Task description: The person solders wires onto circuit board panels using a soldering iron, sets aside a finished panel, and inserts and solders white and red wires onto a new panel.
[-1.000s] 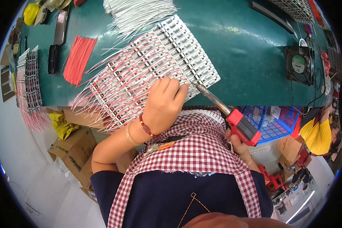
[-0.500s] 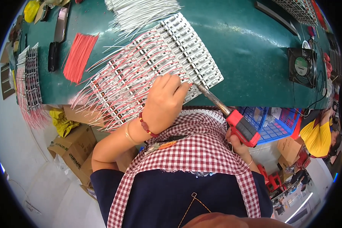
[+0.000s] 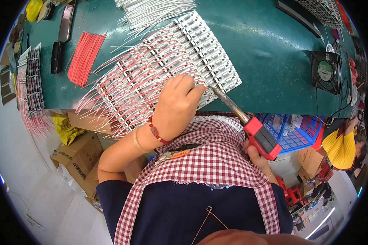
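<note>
A row of white circuit strips (image 3: pixel 200 45) with red and white wires lies slanted on the green table (image 3: pixel 265 61). My left hand (image 3: pixel 176 107) rests on the near end of the strips, fingers curled and pinching a thin wire against them. My right hand (image 3: pixel 257 157), mostly hidden below the table edge, grips a red-handled soldering iron (image 3: pixel 249 126). Its metal tip reaches up to the strips just right of my left fingers.
A bundle of red wires (image 3: pixel 85 59) and a pile of white wires (image 3: pixel 151 10) lie further back. A black fan (image 3: pixel 326 72) sits at the right. A blue basket (image 3: pixel 292 130) and cardboard boxes (image 3: pixel 75 153) stand under the table. A person in yellow (image 3: pixel 342 147) is at far right.
My left hand has shifted slightly along the strips. The soldering iron tip has stayed close to the strips by my fingers.
</note>
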`<state>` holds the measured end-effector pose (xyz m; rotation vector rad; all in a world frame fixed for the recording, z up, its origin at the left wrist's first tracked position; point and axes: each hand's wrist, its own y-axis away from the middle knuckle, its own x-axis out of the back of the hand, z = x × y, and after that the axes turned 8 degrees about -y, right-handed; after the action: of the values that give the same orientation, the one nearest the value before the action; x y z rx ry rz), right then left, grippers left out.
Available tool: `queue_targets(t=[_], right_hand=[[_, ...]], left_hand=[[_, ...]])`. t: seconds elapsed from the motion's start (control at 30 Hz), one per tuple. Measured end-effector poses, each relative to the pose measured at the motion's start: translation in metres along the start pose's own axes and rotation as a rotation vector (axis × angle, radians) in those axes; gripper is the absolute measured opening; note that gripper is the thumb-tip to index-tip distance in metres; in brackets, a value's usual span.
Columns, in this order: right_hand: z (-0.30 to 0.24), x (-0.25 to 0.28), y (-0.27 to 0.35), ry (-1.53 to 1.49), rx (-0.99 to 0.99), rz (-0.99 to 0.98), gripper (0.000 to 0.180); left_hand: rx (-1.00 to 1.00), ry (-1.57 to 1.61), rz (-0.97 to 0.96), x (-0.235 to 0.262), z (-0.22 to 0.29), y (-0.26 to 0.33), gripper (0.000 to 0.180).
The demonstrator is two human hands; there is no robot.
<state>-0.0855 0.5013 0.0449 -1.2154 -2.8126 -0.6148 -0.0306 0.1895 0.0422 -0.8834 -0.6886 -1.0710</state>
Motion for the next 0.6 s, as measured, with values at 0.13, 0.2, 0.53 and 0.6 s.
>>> queue_targets(t=[0.13, 0.2, 0.53, 0.6], right_hand=[[0.0033, 0.0015, 0.0016, 0.040, -0.003, -0.021, 0.024], [0.0028, 0.0003, 0.0009, 0.069, -0.015, -0.001, 0.025], [0.0051, 0.0076, 0.0087, 0.146, 0.030, 0.009, 0.026], [0.0037, 0.0056, 0.0093, 0.031, -0.023, 0.010, 0.053]], left_hand=[[0.007, -0.006, -0.010, 0.0006, -0.0010, 0.0006, 0.011], [0.009, -0.002, -0.005, 0.0010, -0.0003, -0.0005, 0.011], [0.005, -0.006, 0.000, -0.0002, -0.0017, 0.0001, 0.010], [0.006, -0.009, 0.005, -0.0009, -0.0017, 0.0010, 0.010]])
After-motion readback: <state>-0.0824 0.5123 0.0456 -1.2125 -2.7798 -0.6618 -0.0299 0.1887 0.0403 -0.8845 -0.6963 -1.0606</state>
